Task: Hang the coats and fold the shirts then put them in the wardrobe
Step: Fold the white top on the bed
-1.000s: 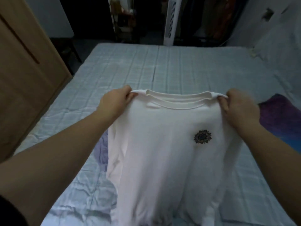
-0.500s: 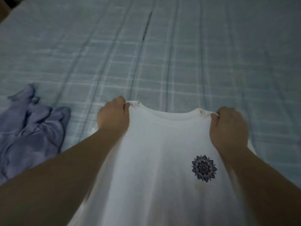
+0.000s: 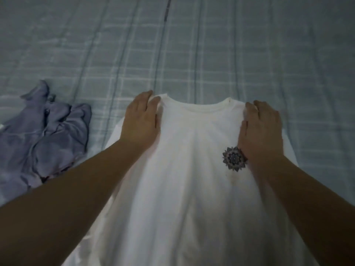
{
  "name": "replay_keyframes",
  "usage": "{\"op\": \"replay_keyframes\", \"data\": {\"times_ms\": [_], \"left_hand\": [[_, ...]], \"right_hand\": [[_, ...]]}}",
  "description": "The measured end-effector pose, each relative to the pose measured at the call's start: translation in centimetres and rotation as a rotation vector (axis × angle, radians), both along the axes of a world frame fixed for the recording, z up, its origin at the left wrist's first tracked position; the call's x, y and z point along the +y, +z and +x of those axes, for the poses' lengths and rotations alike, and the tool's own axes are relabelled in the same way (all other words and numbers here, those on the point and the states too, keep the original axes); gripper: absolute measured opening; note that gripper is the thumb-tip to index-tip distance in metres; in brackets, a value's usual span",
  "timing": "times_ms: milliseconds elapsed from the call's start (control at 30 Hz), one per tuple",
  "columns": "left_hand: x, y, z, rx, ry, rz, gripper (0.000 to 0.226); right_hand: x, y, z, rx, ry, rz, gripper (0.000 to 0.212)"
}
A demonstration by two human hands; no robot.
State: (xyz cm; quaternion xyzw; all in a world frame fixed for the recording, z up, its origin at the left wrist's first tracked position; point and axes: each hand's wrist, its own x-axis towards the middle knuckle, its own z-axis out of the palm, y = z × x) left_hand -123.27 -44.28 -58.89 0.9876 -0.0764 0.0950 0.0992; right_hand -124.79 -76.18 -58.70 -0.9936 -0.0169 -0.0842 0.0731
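Note:
A white shirt [image 3: 184,169] with a small dark flower print [image 3: 233,159] lies front up on the bed, its collar pointing away from me. My left hand [image 3: 141,121] holds the shirt's left shoulder beside the collar, with the fabric edge between its fingertips. My right hand [image 3: 261,129] holds the right shoulder, fingers curled on bunched cloth, and its wrist covers the edge of the print. The shirt's lower part runs out of the bottom of the view under my forearms.
A crumpled lilac-grey garment [image 3: 42,139] lies on the bed to the left of the shirt. The bed's pale blue checked cover [image 3: 211,54] spreads beyond and to the right.
The shirt went from hanging in the air to lying on the bed. My hands came down with it, and my head tilted down, so the room and wardrobe left the view.

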Motion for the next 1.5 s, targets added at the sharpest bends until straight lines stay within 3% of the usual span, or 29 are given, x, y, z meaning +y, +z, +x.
{"op": "replay_keyframes", "data": {"times_ms": [100,200,367,533,800,967,1100,1233,1333,1433,1500], "left_hand": [[-2.0,0.5,-8.8,0.092,-0.191,-0.043,0.053],[-2.6,0.6,-19.6,0.260,-0.248,0.005,0.056],[-0.5,1.4,-35.8,0.447,-0.273,0.104,0.057],[2.6,2.4,-45.5,0.537,-0.407,0.088,0.057],[6.5,3.5,-48.3,0.631,-0.523,0.237,0.084],[7.6,4.4,-47.5,0.662,-0.473,0.142,0.110],[9.2,5.5,-47.9,0.560,-0.563,0.099,0.103],[9.4,5.2,-49.0,0.589,-0.572,0.210,0.101],[6.9,5.2,-49.5,0.671,-0.452,0.254,0.082],[4.3,6.9,-49.8,0.732,-0.356,0.295,0.081],[3.2,8.4,-50.0,0.753,-0.365,0.298,0.084]], "right_hand": [[2.4,1.7,-8.5,0.027,0.070,0.120,0.056],[4.5,2.4,-19.4,0.130,0.068,0.191,0.061],[6.3,1.3,-38.3,0.364,0.087,0.126,0.061],[6.0,1.1,-49.3,0.446,0.222,0.026,0.061],[3.4,2.7,-49.1,0.552,0.213,-0.103,0.077],[1.0,3.8,-48.5,0.605,0.282,-0.075,0.093],[-1.9,5.4,-49.7,0.578,0.299,-0.136,0.081],[-2.6,5.0,-51.8,0.630,0.362,-0.169,0.086],[-1.5,4.2,-52.6,0.716,0.306,-0.035,0.085],[-1.1,5.3,-52.8,0.614,0.084,0.260,0.065],[-1.9,6.8,-52.6,0.522,-0.076,0.335,0.052]]}}
